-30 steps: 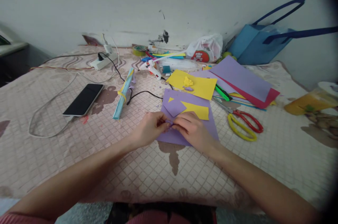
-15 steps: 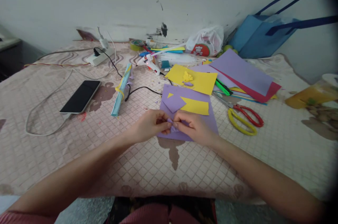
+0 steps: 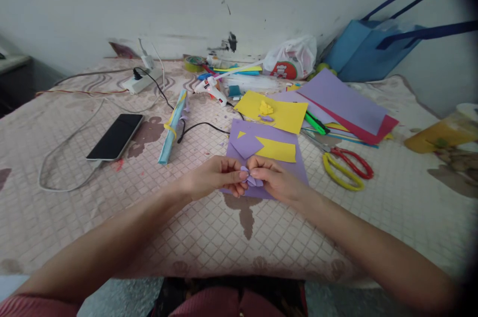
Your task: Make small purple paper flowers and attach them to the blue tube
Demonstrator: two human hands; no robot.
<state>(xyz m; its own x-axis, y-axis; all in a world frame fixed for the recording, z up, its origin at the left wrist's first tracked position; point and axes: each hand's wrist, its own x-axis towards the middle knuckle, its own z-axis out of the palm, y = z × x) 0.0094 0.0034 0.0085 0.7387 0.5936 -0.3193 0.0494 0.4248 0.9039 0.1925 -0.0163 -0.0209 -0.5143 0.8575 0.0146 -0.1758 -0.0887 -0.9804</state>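
A small purple paper piece with petal-like lobes is pinched between both hands, above the lower part of a purple sheet. My left hand grips its left side between thumb and fingers. On its upper right side, my right hand closes thumb and fingertips. Just beyond the hands, a smaller purple piece and a yellow strip lie on the sheet. Farther back, a yellow sheet bears small yellow pieces and a purple scrap.
Scissors and a green cutter lie to the right, near stacked coloured sheets. A glue gun is behind. Leftward are a light-blue paper roll, a phone and a power strip. A drink cup lies far right.
The purple piece has turned and shifted slightly right between my fingers, and its lobes show more. My right fingers have moved a little on it.
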